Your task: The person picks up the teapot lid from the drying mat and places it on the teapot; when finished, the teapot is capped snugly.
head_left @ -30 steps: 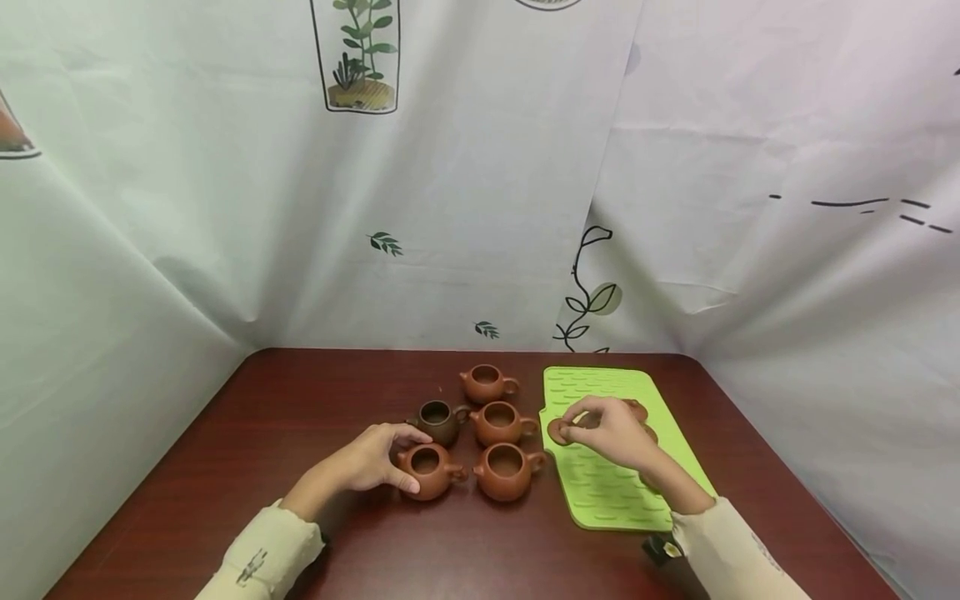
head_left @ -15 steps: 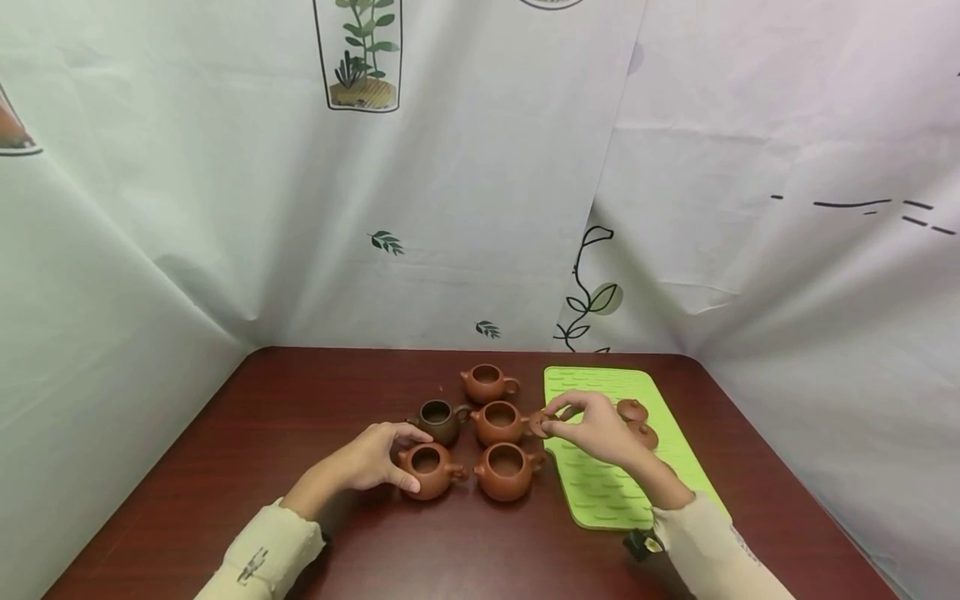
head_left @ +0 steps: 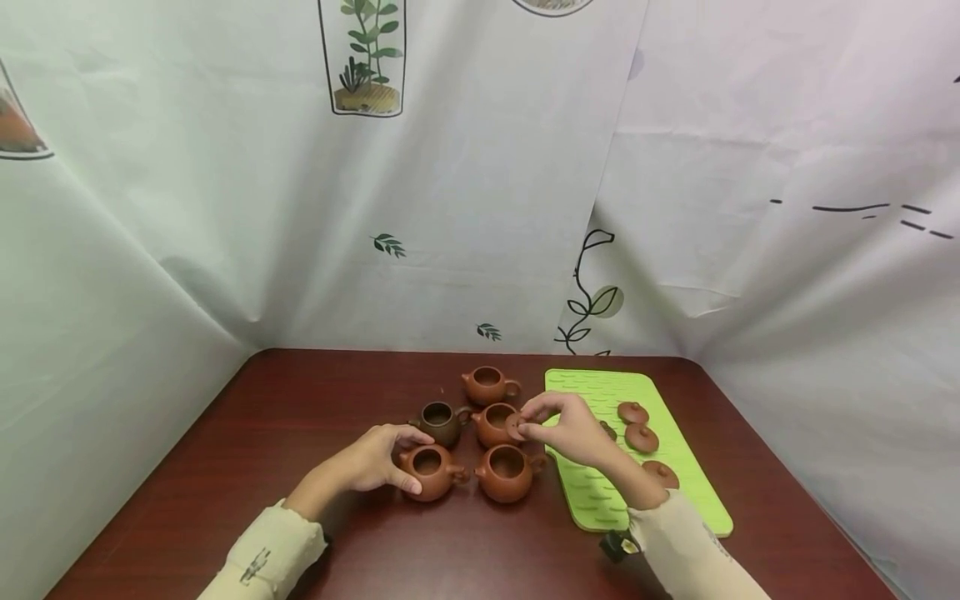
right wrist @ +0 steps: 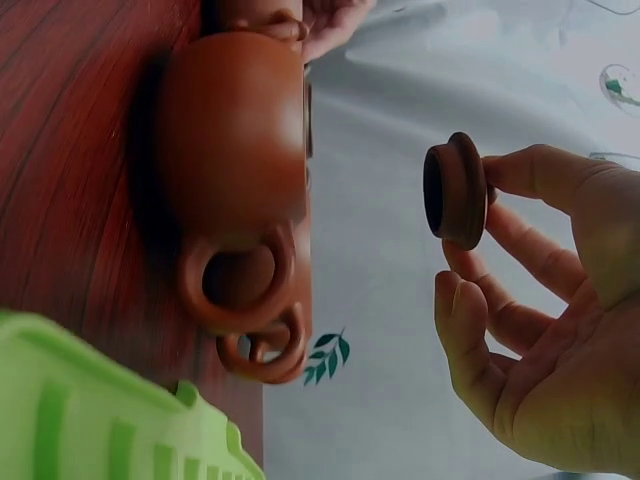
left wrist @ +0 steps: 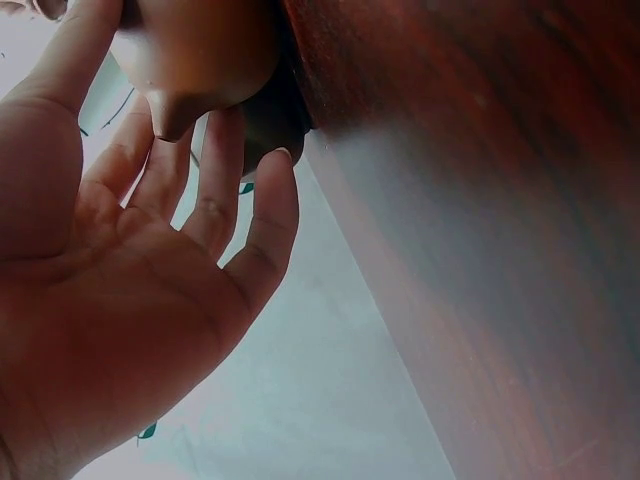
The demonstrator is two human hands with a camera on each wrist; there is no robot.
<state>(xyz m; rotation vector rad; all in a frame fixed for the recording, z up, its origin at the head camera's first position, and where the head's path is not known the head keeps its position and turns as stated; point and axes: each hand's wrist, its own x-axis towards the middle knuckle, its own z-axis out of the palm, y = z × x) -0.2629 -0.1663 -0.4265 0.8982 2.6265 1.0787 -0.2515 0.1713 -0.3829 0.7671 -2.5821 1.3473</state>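
Observation:
My left hand [head_left: 375, 457] holds a small reddish-brown clay teapot [head_left: 429, 485] at the front left, thumb on the near side and fingers on the far side. Its spout [left wrist: 172, 115] points toward the palm in the left wrist view. Between right thumb and fingers, my right hand [head_left: 573, 429] pinches a round clay teapot lid [right wrist: 462, 190] by its knob. That lid is raised and tilted, overlapping the open middle teapot [head_left: 489, 431] in the head view. Another lidless teapot [head_left: 504, 483] stands in front of that one.
A dark brown lidless teapot [head_left: 442, 428] sits behind the held one; one more reddish teapot [head_left: 486, 387] is at the back. On the right, a green ridged mat [head_left: 592, 504] carries several lids [head_left: 642, 437], including a small dark one [head_left: 608, 431]. Fabric walls enclose the table.
My right hand has carried the lid leftward from over the green mat to the middle teapot, uncovering lids on the mat. The left hand has stayed on its teapot.

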